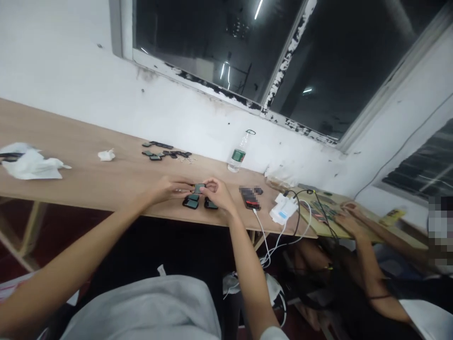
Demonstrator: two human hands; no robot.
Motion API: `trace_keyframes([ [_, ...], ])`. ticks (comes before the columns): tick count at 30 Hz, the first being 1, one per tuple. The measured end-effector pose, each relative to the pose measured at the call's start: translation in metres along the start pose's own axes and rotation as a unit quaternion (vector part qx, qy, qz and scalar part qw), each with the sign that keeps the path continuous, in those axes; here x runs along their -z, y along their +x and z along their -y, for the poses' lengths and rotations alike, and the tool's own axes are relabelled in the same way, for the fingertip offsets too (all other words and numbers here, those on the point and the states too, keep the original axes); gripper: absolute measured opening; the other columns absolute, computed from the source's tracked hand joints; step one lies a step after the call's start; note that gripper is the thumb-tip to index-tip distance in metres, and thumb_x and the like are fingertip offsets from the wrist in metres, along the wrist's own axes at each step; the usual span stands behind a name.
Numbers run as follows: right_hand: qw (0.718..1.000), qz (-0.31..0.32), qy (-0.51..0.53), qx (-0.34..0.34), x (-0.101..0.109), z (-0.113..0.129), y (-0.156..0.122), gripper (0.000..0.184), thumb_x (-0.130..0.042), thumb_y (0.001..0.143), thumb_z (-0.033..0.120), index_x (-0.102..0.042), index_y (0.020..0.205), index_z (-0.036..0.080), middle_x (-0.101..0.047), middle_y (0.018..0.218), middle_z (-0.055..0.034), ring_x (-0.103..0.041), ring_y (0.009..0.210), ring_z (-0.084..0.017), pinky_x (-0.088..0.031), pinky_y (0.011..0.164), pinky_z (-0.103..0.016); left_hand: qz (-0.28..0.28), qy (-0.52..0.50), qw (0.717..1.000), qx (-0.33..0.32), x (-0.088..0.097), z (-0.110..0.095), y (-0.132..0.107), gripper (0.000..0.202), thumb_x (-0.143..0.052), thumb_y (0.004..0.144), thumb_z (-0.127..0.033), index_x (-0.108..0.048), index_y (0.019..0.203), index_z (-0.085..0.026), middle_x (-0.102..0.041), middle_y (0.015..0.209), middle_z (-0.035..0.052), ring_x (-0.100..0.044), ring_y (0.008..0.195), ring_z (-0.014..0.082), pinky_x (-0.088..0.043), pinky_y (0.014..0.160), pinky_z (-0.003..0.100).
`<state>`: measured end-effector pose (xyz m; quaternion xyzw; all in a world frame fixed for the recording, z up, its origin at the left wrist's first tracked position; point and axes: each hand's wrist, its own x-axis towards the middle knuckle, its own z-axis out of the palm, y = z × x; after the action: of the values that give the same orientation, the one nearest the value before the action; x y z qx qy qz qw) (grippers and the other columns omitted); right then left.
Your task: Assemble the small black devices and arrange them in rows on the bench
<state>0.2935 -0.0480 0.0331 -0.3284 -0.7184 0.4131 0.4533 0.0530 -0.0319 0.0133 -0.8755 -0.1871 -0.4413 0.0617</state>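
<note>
Both my hands meet over the near edge of a long wooden table (88, 177). My left hand (173, 187) and my right hand (216, 191) pinch a small dark rectangular part (199, 188) between their fingertips, a little above the table. Just below it lie two similar small dark parts (191, 203), (211, 205), close to my right hand. Both hands have their fingers closed on the held part.
More small dark parts (163, 152) lie by the wall. A clear water bottle (239, 153), white crumpled tissue (106, 154), a white plastic bag (30, 164), a phone (250, 198) and a white charger with cables (285, 208) are on the table. Another person's hands (348, 219) work at right.
</note>
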Motion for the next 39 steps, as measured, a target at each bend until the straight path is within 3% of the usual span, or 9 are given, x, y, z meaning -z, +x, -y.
trace_keyframes([
  [5, 1.000, 0.004, -0.005, -0.011, -0.004, -0.006, 0.003, 0.035, -0.074, 0.075, 0.046, -0.053, 0.092, 0.023, -0.067, 0.087, -0.0022, -0.071, 0.077, -0.019, -0.061, 0.073, -0.032, 0.013, 0.007, 1.000, 0.024, 0.006, -0.009, 0.002, 0.022, -0.063, 0.095, -0.039, -0.078, 0.102, -0.024, -0.076, 0.109, 0.0072, -0.074, 0.093, 0.0209, -0.060, 0.088, 0.029],
  [8, 0.999, -0.032, 0.002, 0.015, -0.007, -0.015, 0.006, 0.036, -0.075, 0.072, 0.044, -0.056, 0.091, 0.022, -0.067, 0.088, -0.0027, -0.070, 0.082, -0.020, -0.060, 0.074, -0.033, 0.008, 0.033, 0.999, 0.043, 0.011, -0.014, 0.003, 0.024, -0.060, 0.097, -0.037, -0.075, 0.104, -0.021, -0.077, 0.105, 0.0073, -0.073, 0.095, 0.0205, -0.060, 0.087, 0.031],
  [11, 0.999, -0.048, 0.001, 0.022, -0.009, -0.029, 0.009, 0.032, -0.071, 0.076, 0.044, -0.056, 0.093, 0.021, -0.068, 0.088, -0.0040, -0.068, 0.079, -0.020, -0.059, 0.072, -0.034, -0.022, 0.065, 0.993, 0.092, 0.017, -0.013, 0.002, 0.026, -0.058, 0.098, -0.039, -0.074, 0.103, -0.019, -0.077, 0.101, 0.0077, -0.073, 0.086, 0.0178, -0.060, 0.080, 0.028],
  [14, 0.989, -0.104, -0.089, 0.053, -0.007, -0.046, 0.013, 0.026, -0.068, 0.077, 0.037, -0.057, 0.094, 0.020, -0.066, 0.087, -0.0044, -0.066, 0.081, -0.019, -0.055, 0.073, -0.032, -0.021, 0.057, 0.986, 0.155, 0.026, -0.004, -0.001, 0.030, -0.055, 0.097, -0.043, -0.072, 0.102, -0.018, -0.077, 0.095, 0.0066, -0.072, 0.084, 0.0180, -0.060, 0.078, 0.028],
  [20, 0.961, -0.129, -0.237, 0.062, -0.001, -0.071, 0.016, 0.016, -0.056, 0.082, 0.024, -0.057, 0.098, 0.021, -0.064, 0.081, -0.0012, -0.059, 0.071, -0.017, -0.047, 0.070, -0.029, 0.058, 0.016, 0.960, 0.274, 0.049, 0.029, -0.019, 0.033, -0.058, 0.092, -0.045, -0.073, 0.098, -0.016, -0.077, 0.097, 0.0083, -0.072, 0.089, 0.0229, -0.060, 0.082, 0.034],
  [26, 0.939, -0.132, -0.312, 0.054, -0.001, -0.079, 0.016, 0.019, -0.053, 0.085, 0.021, -0.059, 0.103, 0.020, -0.067, 0.086, -0.0032, -0.060, 0.076, -0.019, -0.044, 0.071, -0.029, 0.166, -0.004, 0.928, 0.334, 0.051, 0.060, -0.041, 0.031, -0.070, 0.077, -0.046, -0.077, 0.082, -0.017, -0.078, 0.098, 0.0113, -0.073, 0.085, 0.0253, -0.058, 0.078, 0.034],
  [29, 0.928, -0.131, -0.344, 0.051, -0.003, -0.078, 0.016, 0.017, -0.055, 0.086, 0.022, -0.062, 0.101, 0.021, -0.068, 0.088, -0.0049, -0.060, 0.081, -0.022, -0.044, 0.074, -0.031, 0.192, -0.036, 0.919, 0.343, 0.047, 0.063, -0.044, 0.030, -0.071, 0.074, -0.045, -0.078, 0.080, -0.017, -0.078, 0.097, 0.0116, -0.073, 0.083, 0.0242, -0.057, 0.075, 0.032],
  [32, 0.921, -0.122, -0.365, 0.055, -0.006, -0.076, 0.015, 0.015, -0.059, 0.087, 0.025, -0.067, 0.099, 0.020, -0.071, 0.091, -0.0078, -0.060, 0.090, -0.025, -0.045, 0.083, -0.036, 0.180, -0.050, 0.916, 0.354, 0.045, 0.061, -0.043, 0.031, -0.072, 0.072, -0.045, -0.079, 0.081, -0.015, -0.078, 0.096, 0.0130, -0.073, 0.082, 0.0249, -0.058, 0.074, 0.033],
  [39, 0.924, -0.101, -0.366, 0.040, -0.011, -0.074, 0.014, 0.022, -0.055, 0.091, 0.024, -0.075, 0.101, 0.025, -0.074, 0.108, -0.0093, -0.056, 0.114, -0.033, -0.039, 0.098, -0.048, 0.184, -0.086, 0.895, 0.396, 0.048, 0.056, -0.041, 0.041, -0.079, 0.067, -0.047, -0.078, 0.093, -0.015, -0.079, 0.090, 0.0114, -0.072, 0.080, 0.0256, -0.058, 0.071, 0.035],
])
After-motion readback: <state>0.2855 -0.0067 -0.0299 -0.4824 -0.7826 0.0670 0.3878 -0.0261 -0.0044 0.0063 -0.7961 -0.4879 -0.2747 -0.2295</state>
